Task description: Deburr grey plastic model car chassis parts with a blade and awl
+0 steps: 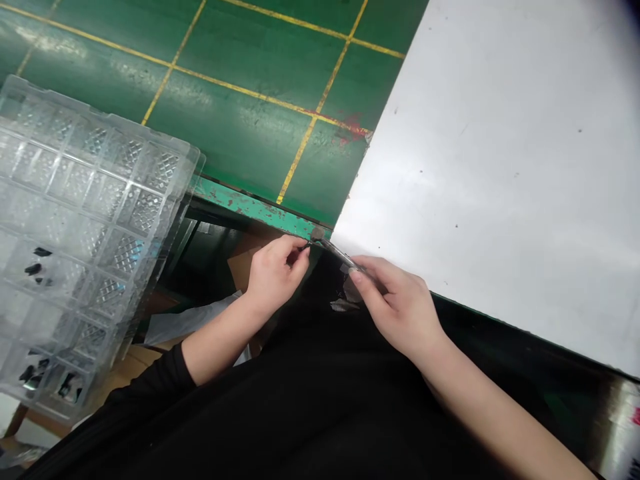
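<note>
Near the green bench edge, my left hand point(276, 272) has its thumb and forefinger pinched on a small black piece point(309, 244), mostly hidden by the fingertips. My right hand point(397, 301) is closed round a slim, shiny rod-like tool point(341, 253), which slants up to the left. At the tool's far end is a small grey-brown block-shaped head point(317, 234), very close to the piece; whether they touch, I cannot tell. Below the right fingers, a crumpled bit of clear film point(345, 305) shows against the black clothing.
A clear compartment box point(150, 137) with small black parts in some cells stands at the left, overhanging the bench edge. A green mat point(240, 120) with yellow lines lies ahead. A white board point(500, 173) covers the right. Cardboard point(243, 263) is beneath the bench.
</note>
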`<state>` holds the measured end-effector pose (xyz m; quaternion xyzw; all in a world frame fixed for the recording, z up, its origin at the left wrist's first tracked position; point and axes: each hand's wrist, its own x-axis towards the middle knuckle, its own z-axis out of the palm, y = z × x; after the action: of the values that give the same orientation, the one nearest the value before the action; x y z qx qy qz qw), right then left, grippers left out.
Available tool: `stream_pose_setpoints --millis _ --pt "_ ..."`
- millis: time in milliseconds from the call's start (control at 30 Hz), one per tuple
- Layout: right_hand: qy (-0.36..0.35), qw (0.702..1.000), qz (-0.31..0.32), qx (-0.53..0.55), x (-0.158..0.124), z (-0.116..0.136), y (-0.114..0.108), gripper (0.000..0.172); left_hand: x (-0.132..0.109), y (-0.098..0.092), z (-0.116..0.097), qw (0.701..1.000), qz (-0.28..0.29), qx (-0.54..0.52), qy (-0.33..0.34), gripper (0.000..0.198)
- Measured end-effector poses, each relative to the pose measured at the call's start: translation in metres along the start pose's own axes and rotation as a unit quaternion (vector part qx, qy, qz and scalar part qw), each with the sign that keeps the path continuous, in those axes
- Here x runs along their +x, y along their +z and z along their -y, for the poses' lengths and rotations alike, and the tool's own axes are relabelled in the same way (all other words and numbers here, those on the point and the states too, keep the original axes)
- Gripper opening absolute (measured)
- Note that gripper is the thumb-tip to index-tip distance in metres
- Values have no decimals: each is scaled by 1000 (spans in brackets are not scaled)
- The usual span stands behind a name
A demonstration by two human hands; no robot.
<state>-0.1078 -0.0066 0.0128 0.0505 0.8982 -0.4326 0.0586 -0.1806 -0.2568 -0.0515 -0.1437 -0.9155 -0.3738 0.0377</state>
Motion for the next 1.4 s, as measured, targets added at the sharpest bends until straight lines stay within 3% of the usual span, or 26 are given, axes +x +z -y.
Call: stream_pose_setpoints --millis 200,700,1400 --pt "-40 998 -14 -43 5 -6 16 32 0 1 0 1000 -3 -2 -12 8" --pt "-114 987 -56 -94 3 -11 22 32 1 -1 1 999 -4 -25 -31 8" --pt "-130 981 -77 -118 2 -12 20 30 -2 3 2 999 -6 -41 -27 8"
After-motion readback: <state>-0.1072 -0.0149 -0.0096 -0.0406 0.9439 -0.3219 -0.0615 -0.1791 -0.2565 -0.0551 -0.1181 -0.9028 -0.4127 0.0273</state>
